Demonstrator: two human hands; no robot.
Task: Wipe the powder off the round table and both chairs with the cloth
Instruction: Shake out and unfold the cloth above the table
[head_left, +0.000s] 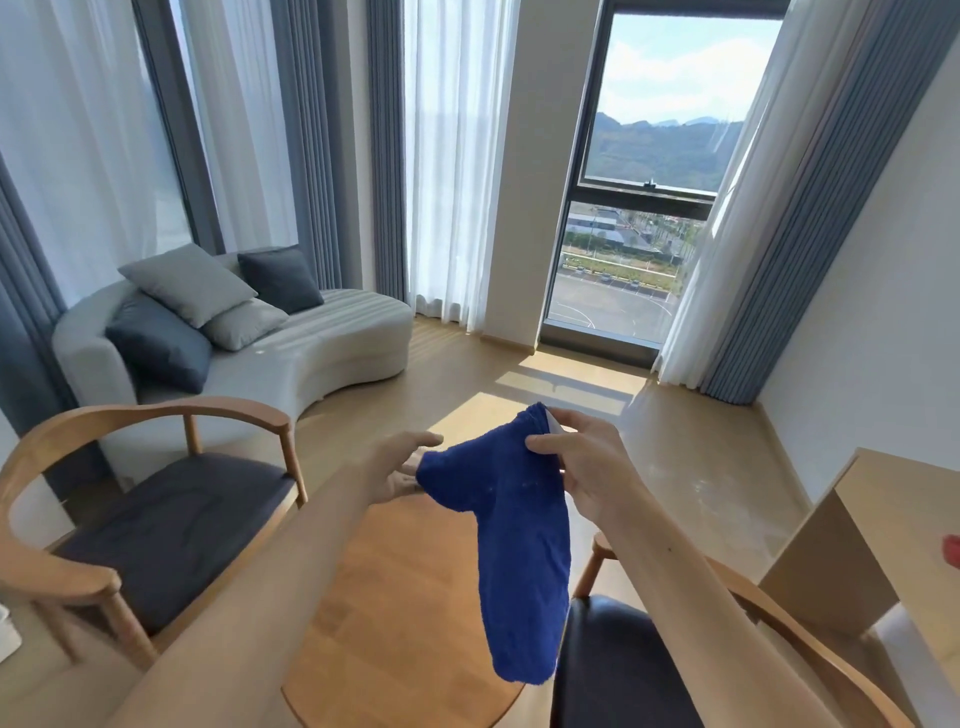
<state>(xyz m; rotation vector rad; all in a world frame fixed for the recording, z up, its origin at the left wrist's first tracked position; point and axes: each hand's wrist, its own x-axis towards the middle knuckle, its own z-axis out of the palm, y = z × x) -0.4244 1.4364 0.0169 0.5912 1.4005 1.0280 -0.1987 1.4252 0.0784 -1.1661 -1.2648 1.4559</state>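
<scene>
A blue cloth (514, 545) hangs in the air above the round wooden table (395, 597). My right hand (582, 462) pinches the cloth's top corner between thumb and fingers. My left hand (400, 467) reaches toward the cloth's left edge with fingers spread; whether it touches the cloth is unclear. One wooden chair with a dark seat cushion (166, 525) stands left of the table. A second chair (623, 670) sits at the bottom right, its seat partly hidden by my right arm. No powder is visible from here.
A grey curved sofa (291, 358) with several cushions stands at the back left. A light wooden desk (883, 525) with a red object (951, 548) is at the right edge. Sunlit wooden floor (675, 441) stretches to the tall window (649, 182) and curtains.
</scene>
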